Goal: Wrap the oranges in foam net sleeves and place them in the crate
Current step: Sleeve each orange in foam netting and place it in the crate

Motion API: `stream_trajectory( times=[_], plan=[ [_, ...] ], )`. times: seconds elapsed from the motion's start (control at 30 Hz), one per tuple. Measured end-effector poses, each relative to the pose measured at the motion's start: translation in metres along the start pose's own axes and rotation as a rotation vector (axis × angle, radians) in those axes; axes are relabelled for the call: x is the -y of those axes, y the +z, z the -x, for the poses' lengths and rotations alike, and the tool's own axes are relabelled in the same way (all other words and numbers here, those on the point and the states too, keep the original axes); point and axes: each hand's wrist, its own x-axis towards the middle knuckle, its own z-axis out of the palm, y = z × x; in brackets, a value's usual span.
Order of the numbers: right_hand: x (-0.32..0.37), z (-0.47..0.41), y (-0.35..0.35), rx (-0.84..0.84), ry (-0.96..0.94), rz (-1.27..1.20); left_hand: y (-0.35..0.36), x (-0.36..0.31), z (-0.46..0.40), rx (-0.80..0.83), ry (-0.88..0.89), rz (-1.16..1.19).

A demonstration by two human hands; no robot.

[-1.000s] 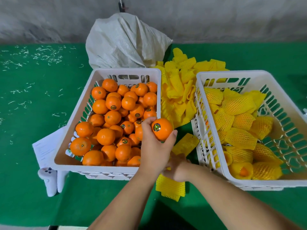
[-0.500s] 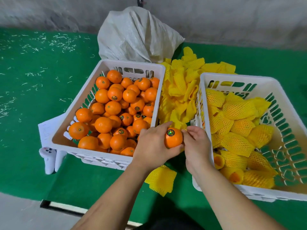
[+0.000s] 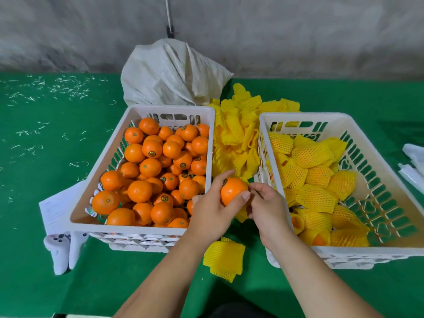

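Observation:
My left hand [image 3: 210,213] grips a bare orange [image 3: 232,191] with a sticker, over the gap between the two white crates. My right hand [image 3: 268,210] sits just right of it, fingers curled, thumb and forefinger close to the orange. A bit of yellow foam net sleeve [image 3: 241,215] shows between and below the hands, seemingly pinched by the right one. The left crate [image 3: 128,228] is full of bare oranges [image 3: 150,167]. The right crate [image 3: 309,116] holds several sleeved oranges [image 3: 316,198].
A pile of loose yellow sleeves [image 3: 238,138] lies between the crates, and one flat sleeve [image 3: 223,258] lies on the green table near me. A white sack [image 3: 172,74] stands behind. Paper [image 3: 55,207] pokes out under the left crate. White items [image 3: 413,161] are at the right edge.
My left hand carried the orange rightward from the left crate's corner to the gap. My right hand rose from under the left hand to beside the orange.

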Motion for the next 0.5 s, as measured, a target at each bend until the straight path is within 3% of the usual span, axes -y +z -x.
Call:
stream_trajectory(
  times=[0.3,0.5],
  plan=[
    [0.005,-0.004,0.007,-0.037,-0.08,0.003,-0.009,0.0,-0.006,0.126,-0.114,0.224],
    [0.008,0.0,0.017,-0.032,-0.085,0.068,-0.025,0.008,-0.005,0.269,-0.089,0.404]
  ],
)
